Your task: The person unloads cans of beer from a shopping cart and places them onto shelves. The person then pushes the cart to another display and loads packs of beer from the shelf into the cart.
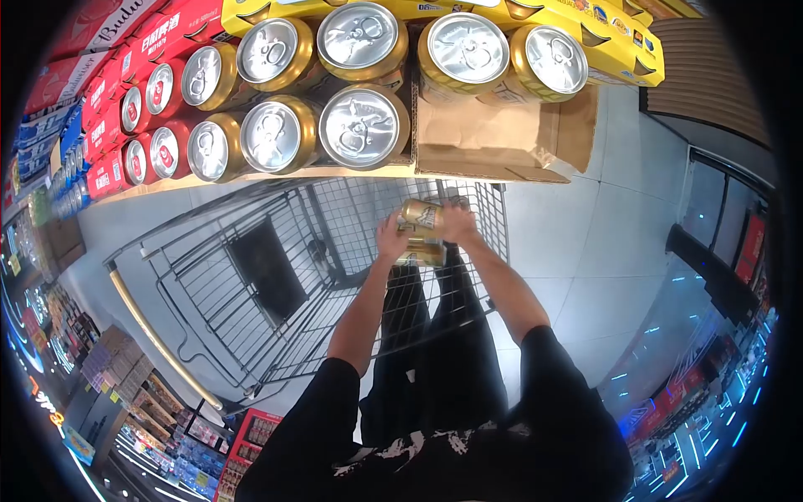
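Note:
Low inside the wire shopping cart (489,209), my two hands are close together at a few gold drink cans. A gold can (421,214) lies on its side between them, with my right hand (457,222) closed around its right end. My left hand (391,241) curls against the left ends of this can and the gold can (424,253) nearer to me. Blur and my fingers hide part of the cans, so how many lie there is unclear.
Ahead stands a shelf with upright gold cans (358,125), red cans (164,149) and an open cardboard tray (493,134) holding two cans at its back. The cart's handle (163,339) is to my left. Stacked boxes (125,368) stand further left.

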The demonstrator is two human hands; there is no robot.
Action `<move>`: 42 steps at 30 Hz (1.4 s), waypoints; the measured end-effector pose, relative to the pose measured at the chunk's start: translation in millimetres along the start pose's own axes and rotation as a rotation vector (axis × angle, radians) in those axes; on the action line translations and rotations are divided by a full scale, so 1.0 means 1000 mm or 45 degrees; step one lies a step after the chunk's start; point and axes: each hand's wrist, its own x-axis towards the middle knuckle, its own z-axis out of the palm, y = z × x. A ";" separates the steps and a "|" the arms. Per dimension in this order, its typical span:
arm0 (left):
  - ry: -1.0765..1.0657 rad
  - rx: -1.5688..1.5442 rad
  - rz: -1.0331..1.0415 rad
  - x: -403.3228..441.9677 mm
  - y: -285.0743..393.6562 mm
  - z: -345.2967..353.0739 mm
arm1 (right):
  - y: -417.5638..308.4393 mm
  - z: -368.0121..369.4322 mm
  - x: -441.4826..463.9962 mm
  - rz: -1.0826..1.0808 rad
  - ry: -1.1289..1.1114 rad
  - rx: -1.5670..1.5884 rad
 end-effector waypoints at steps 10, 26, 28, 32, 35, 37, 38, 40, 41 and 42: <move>-0.147 -1.433 -0.204 -0.018 0.078 -0.045 | -0.009 0.000 -0.069 -0.165 0.159 0.959; -0.242 -1.337 0.219 -0.166 0.159 -0.069 | -0.014 -0.003 -0.197 -0.730 -0.797 2.410; -0.180 -1.218 0.400 -0.180 0.166 -0.078 | -0.018 -0.037 -0.224 -0.672 -0.690 1.965; -0.181 -1.098 0.455 -0.210 0.179 -0.111 | -0.026 -0.081 -0.258 -0.882 -0.335 1.313; 0.136 -0.818 0.508 -0.244 0.206 -0.141 | -0.034 -0.118 -0.293 -0.727 -0.011 1.275; 0.288 -0.728 0.545 -0.248 0.214 -0.143 | -0.042 -0.137 -0.313 -0.739 0.109 1.274; 0.299 -0.668 0.517 -0.250 0.212 -0.144 | -0.047 -0.141 -0.318 -0.761 0.163 1.286; 0.286 -0.581 0.545 -0.256 0.220 -0.147 | -0.054 -0.148 -0.326 -0.784 0.238 1.265; 0.284 -0.548 0.570 -0.257 0.223 -0.147 | -0.058 -0.152 -0.330 -0.785 0.260 1.231; 0.284 -0.514 0.590 -0.259 0.229 -0.146 | -0.062 -0.154 -0.332 -0.787 0.276 1.198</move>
